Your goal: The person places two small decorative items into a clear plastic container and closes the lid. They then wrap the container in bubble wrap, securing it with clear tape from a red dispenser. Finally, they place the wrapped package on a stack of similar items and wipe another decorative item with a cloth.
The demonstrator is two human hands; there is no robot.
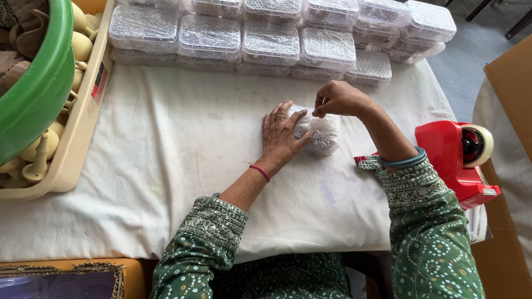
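Observation:
A small clear plastic box (323, 135) with silvery contents lies on the white cloth (183, 144) in the middle of the table. My left hand (281, 135) rests flat on its left side, fingers spread over the lid, a ring on one finger. My right hand (339, 98) hovers over the box's top edge with thumb and fingertips pinched together, seemingly on a bit of clear tape that is too thin to make out.
Several stacked clear boxes (266, 39) line the far edge. A red tape dispenser (457, 160) stands at the right. At left, a cream tray (83, 119) holds pale wooden pieces, and a green tub (39, 83) overlaps it. A cardboard sheet (512, 83) lies far right.

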